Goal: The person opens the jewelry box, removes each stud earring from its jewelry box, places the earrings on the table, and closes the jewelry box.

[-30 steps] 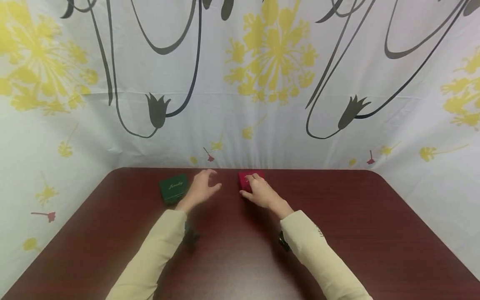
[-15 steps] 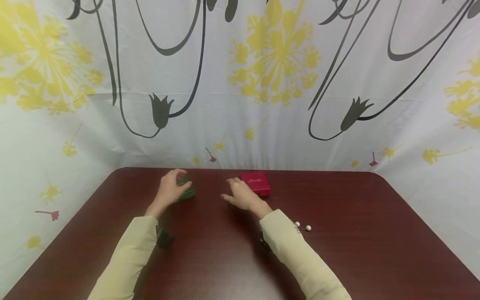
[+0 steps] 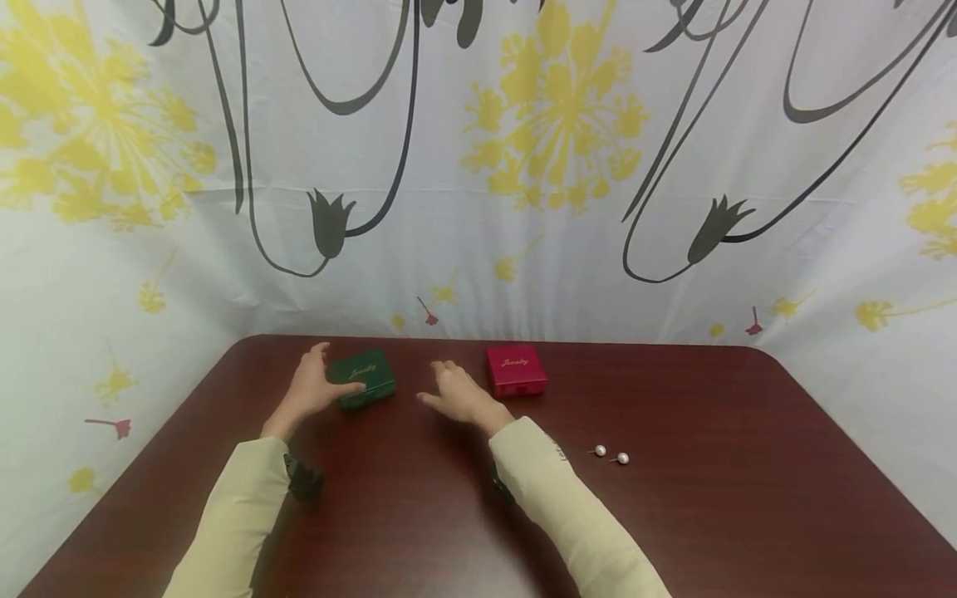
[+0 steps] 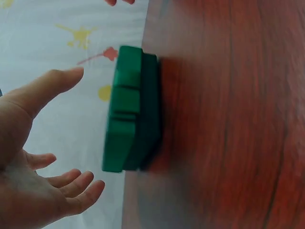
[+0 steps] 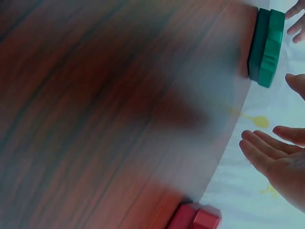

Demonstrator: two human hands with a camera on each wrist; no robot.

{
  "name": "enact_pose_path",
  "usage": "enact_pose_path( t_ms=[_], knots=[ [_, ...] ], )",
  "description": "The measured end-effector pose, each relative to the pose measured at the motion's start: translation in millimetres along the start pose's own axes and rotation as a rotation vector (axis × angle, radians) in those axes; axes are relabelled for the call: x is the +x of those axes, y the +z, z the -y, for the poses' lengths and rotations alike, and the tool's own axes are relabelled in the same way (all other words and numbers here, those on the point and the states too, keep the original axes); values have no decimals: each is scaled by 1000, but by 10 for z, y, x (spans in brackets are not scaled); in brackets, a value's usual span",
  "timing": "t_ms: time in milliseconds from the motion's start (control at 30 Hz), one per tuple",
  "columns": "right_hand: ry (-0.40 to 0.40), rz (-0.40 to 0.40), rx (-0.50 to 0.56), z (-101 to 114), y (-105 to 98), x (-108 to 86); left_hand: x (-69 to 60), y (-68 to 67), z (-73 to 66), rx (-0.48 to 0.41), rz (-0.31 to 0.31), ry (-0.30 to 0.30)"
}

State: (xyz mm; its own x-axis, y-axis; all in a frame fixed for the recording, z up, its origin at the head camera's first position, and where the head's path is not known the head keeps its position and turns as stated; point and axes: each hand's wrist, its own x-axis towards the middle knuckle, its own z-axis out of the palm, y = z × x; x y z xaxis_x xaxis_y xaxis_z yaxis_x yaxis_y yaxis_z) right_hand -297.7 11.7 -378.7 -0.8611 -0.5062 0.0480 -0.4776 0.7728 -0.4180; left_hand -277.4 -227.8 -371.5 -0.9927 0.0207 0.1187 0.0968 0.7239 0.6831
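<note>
Green box (1) [image 3: 374,372] lies btwn L hand [image 3: 305,387], R hand [image 3: 463,397], fingers relaxed; 1 red box [image 3: 517,372], 2 pearls [image 3: 601,451].

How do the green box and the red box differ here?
The green box is left of the right hand, the red box right of it. The green box looks turned more, the red box less. Both are gold-lettered, appear shut and rest on the table.

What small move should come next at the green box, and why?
I'd probably bring the left hand in to grip the green box and steady it: that hand is open at the box's left side but not gripping it, the box looks closed, and the open right hand holds nothing.
</note>
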Motion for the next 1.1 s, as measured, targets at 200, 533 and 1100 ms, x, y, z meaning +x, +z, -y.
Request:
enact_pose_path(
  t_ms=[200,533,1100],
  knots=[
    [-7,27,9,130,94,77,59,29,119,6,61,-36],
    [9,86,33,235,249,174,150,105,236,-25,131,30],
    [-103,50,68,280,302,227,147,165,167,136,224,-5]
  ],
)
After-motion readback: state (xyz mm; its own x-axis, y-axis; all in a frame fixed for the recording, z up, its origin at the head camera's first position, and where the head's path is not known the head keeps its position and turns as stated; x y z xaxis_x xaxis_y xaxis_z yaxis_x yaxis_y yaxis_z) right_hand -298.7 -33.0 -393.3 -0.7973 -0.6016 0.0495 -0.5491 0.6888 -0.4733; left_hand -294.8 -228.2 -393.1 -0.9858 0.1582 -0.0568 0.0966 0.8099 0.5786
